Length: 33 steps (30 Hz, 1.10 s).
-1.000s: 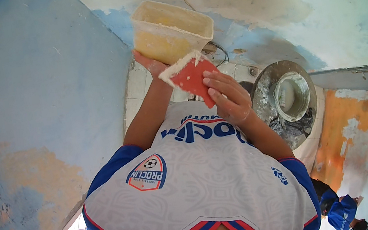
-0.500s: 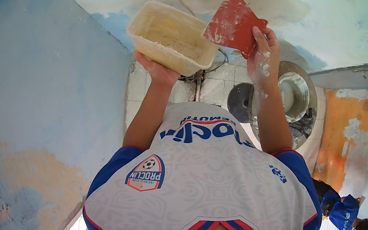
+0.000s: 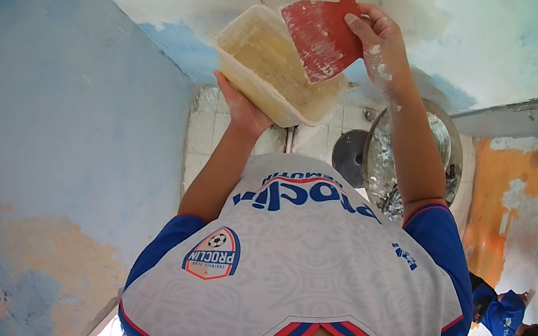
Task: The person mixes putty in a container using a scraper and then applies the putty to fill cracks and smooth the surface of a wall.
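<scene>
My left hand (image 3: 244,109) grips a pale yellow plastic tub (image 3: 254,91) by its near left side. A layer of cream-coloured putty (image 3: 281,72) lies inside the tub, and more is smeared on its walls. My right hand (image 3: 382,40), spotted with white putty, pinches a flat red putty spreader (image 3: 325,39) by its right edge. The spreader is streaked with white, and its left edge hangs over the tub's right rim. Whether it touches the rim I cannot tell.
A blue-grey wall (image 3: 59,118) runs along my left, and a patchy wall (image 3: 470,3) stands ahead. On the tiled floor are a large round basin (image 3: 386,180) and a dark disc (image 3: 352,159). Another person in blue (image 3: 504,315) is at lower right, near an orange, patched wall (image 3: 491,222).
The tub has shifted right and slightly nearer me. My right hand has turned the spreader and brought it across the tub's right side.
</scene>
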Tool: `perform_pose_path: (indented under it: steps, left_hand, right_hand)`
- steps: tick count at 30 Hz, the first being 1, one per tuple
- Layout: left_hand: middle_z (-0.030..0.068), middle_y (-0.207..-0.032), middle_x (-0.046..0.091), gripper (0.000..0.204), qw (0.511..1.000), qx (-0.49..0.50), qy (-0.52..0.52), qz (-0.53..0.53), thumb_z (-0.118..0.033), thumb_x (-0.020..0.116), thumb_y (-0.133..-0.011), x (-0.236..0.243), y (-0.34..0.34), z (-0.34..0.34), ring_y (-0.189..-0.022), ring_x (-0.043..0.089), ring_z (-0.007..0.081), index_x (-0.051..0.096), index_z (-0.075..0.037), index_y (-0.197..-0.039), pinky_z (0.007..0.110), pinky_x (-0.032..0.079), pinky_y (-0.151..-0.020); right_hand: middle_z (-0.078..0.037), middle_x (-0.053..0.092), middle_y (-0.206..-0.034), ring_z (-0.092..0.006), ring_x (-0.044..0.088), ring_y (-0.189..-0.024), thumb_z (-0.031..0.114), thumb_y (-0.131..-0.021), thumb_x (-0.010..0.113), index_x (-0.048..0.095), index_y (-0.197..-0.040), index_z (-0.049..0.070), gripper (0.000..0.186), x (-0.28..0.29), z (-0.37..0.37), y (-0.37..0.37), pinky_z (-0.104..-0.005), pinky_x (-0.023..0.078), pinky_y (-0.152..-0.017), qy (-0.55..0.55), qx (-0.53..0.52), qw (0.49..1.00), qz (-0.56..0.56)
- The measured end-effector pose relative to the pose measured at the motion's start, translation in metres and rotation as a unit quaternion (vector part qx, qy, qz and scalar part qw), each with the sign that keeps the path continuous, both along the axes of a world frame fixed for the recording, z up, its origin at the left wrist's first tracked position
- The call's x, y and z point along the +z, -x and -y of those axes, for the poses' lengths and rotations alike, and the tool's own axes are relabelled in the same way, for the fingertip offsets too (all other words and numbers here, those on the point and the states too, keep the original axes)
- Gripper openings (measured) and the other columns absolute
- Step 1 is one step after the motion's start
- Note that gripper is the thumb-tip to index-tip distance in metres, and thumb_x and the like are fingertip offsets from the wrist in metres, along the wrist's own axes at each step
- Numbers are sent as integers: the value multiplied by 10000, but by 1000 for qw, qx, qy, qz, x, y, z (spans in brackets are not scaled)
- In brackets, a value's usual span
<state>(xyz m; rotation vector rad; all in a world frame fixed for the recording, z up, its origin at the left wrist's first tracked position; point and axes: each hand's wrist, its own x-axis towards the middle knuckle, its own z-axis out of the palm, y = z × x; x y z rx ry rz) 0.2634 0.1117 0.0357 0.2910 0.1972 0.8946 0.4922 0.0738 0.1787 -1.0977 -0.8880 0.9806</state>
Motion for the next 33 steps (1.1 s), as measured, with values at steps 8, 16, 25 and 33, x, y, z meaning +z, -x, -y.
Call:
perform_pose_path:
  steps: [8, 16, 25, 33]
  left_hand:
    - [102, -1616, 433, 1068, 999, 18, -16, 26, -957, 244, -872, 7, -2, 5, -1464, 453, 335, 309, -205, -1629, 553, 413, -1190]
    - [108, -1605, 443, 1058, 999, 20, -25, 33, -950, 229, -881, 10, 5, 9, -1459, 460, 332, 316, -202, -1624, 544, 424, -1184]
    - [102, -1596, 456, 1084, 999, 8, -21, 24, -971, 255, -855, 3, 11, 10, -1452, 465, 327, 336, -202, -1615, 541, 423, -1184]
    - [88, -1585, 472, 1109, 998, -6, -26, 52, -990, 292, -826, -6, 9, 14, -1432, 488, 317, 362, -203, -1605, 528, 433, -1176]
  right_hand:
    - [-118, 762, -1014, -99, 684, -878, 63, -1029, 635, 625, -1227, -60, 233, -10, 9, 20, -253, 550, -788, -1, -40, 992, 121]
    - [-94, 759, -1003, -93, 674, -877, 67, -1022, 645, 643, -1189, -64, 212, -18, 12, 36, -247, 536, -793, -33, -106, 981, 156]
    - [-91, 756, -1005, -93, 675, -879, 78, -1024, 654, 647, -1194, -69, 226, -12, 25, 45, -239, 536, -800, -13, -141, 983, 119]
    - [-105, 757, -1032, -106, 688, -916, 72, -1026, 654, 642, -1210, -75, 236, -12, 38, 52, -247, 545, -828, -21, -182, 977, 113]
